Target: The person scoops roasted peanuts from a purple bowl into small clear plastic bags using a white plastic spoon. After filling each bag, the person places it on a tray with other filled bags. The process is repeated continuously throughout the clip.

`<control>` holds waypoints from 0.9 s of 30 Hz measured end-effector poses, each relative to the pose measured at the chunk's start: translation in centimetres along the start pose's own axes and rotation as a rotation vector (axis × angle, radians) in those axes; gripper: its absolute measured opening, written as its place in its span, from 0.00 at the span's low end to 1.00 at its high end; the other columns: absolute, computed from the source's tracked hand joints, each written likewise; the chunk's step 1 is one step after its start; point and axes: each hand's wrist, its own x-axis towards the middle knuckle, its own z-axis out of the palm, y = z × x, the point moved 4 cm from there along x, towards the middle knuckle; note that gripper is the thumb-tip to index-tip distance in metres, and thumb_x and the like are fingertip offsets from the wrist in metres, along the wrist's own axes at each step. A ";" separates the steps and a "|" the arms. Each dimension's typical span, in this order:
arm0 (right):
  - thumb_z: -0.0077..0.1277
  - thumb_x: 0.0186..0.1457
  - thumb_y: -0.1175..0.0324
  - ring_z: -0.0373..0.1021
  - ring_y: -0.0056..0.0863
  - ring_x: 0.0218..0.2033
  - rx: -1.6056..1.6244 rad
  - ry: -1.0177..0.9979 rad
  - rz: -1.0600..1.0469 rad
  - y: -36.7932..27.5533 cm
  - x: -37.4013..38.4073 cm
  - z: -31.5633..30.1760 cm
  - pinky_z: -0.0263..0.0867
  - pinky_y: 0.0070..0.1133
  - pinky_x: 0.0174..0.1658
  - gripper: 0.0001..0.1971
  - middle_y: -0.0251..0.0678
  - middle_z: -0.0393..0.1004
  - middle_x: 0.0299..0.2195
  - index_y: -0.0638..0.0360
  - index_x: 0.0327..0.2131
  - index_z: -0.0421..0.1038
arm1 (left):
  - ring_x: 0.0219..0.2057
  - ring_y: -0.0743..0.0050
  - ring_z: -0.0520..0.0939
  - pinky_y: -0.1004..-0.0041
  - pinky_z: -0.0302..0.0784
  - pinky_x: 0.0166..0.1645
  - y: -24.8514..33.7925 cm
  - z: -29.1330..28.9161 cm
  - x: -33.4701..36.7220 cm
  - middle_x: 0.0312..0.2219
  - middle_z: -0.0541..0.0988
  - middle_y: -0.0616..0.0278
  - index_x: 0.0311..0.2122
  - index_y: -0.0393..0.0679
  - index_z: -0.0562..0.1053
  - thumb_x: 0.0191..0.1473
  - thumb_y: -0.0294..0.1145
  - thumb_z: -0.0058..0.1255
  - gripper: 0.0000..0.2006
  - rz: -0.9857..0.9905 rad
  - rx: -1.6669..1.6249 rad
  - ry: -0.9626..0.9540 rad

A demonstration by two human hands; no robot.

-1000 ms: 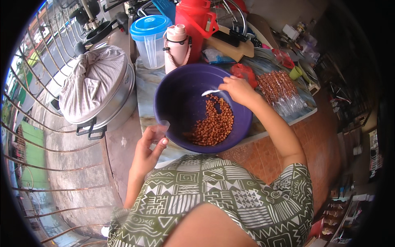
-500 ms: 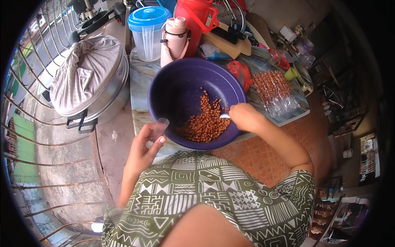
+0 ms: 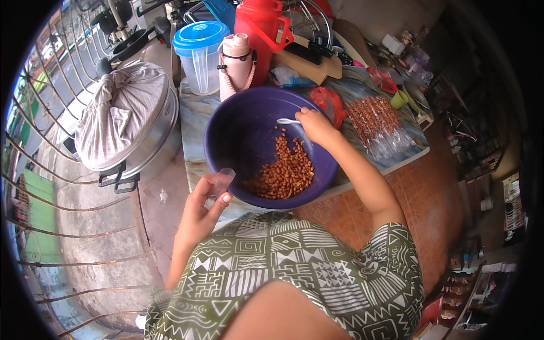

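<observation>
A deep purple basin [image 3: 232, 133] stands on the table in front of me, with a heap of reddish-brown coated nuts [image 3: 286, 170] in its near right part. My left hand [image 3: 199, 205], at the basin's near left rim, pinches a small clear plastic bag [image 3: 224, 179] whose top stands up between the fingers. Whether anything lies in the bag's hidden lower part I cannot tell. Above the far right side of the basin, my right hand [image 3: 316, 126] is closed on the handle of a white spoon [image 3: 287, 121]. The spoon's bowl points left, over the basin and beyond the heap.
Filled clear packets [image 3: 371, 116] of nuts lie to the right, beside a red plastic bag [image 3: 328, 106]. Behind the basin stand a blue-lidded container [image 3: 202, 62], a pink bottle [image 3: 236, 62] and a red jug [image 3: 262, 34]. A cloth-covered pot [image 3: 148, 150] is at left.
My right hand has moved up and left with the spoon, from the right edge of the nuts to beyond the heap. My left hand still holds the bag at the rim.
</observation>
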 end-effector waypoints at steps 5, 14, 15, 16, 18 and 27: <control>0.47 0.49 0.81 0.75 0.48 0.37 0.069 -0.184 -0.138 -3.7 -4.8 -0.9 0.71 0.37 0.41 0.07 0.48 0.75 0.34 0.62 0.33 0.72 | 0.40 0.77 0.77 0.74 0.71 0.49 -0.8 -0.5 -1.0 0.39 0.77 0.62 0.51 0.35 0.70 0.61 0.28 0.55 0.15 -0.026 -0.006 0.069; 0.47 0.52 0.78 0.76 0.46 0.35 -0.055 -0.036 -0.039 -4.3 -6.9 -6.3 0.72 0.37 0.39 0.05 0.47 0.75 0.32 0.63 0.32 0.73 | 0.46 0.70 0.81 0.70 0.73 0.53 -0.4 0.7 0.5 0.45 0.80 0.57 0.53 0.36 0.69 0.60 0.28 0.55 0.17 -0.004 0.047 -0.013; 0.47 0.51 0.78 0.76 0.46 0.35 -0.073 0.038 -0.023 -3.5 -6.1 -5.3 0.72 0.37 0.39 0.06 0.47 0.76 0.31 0.63 0.32 0.74 | 0.46 0.70 0.81 0.70 0.73 0.53 0.2 0.8 0.7 0.45 0.80 0.56 0.53 0.36 0.69 0.60 0.28 0.55 0.17 -0.006 0.074 -0.030; 0.48 0.49 0.80 0.75 0.47 0.36 -0.077 -0.005 -0.001 -3.0 -5.6 -3.7 0.72 0.37 0.40 0.06 0.47 0.75 0.32 0.63 0.31 0.74 | 0.46 0.69 0.81 0.70 0.73 0.53 0.6 0.9 1.0 0.45 0.80 0.56 0.53 0.36 0.69 0.60 0.28 0.55 0.17 -0.008 0.102 -0.046; 0.49 0.44 0.85 0.73 0.49 0.38 -0.089 -0.089 0.031 -2.3 -4.9 -1.5 0.70 0.37 0.42 0.08 0.47 0.74 0.34 0.64 0.30 0.72 | 0.39 0.76 0.77 0.74 0.73 0.45 1.1 1.4 1.6 0.43 0.79 0.60 0.53 0.36 0.69 0.62 0.29 0.53 0.16 0.049 0.114 -0.082; 0.48 0.44 0.83 0.73 0.45 0.42 0.223 -0.283 -0.031 -4.9 -6.7 -1.6 0.67 0.38 0.45 0.14 0.44 0.77 0.36 0.60 0.36 0.76 | 0.29 0.76 0.75 0.73 0.72 0.37 1.8 1.8 3.8 0.32 0.79 0.57 0.52 0.38 0.70 0.63 0.34 0.52 0.16 0.074 0.327 -0.229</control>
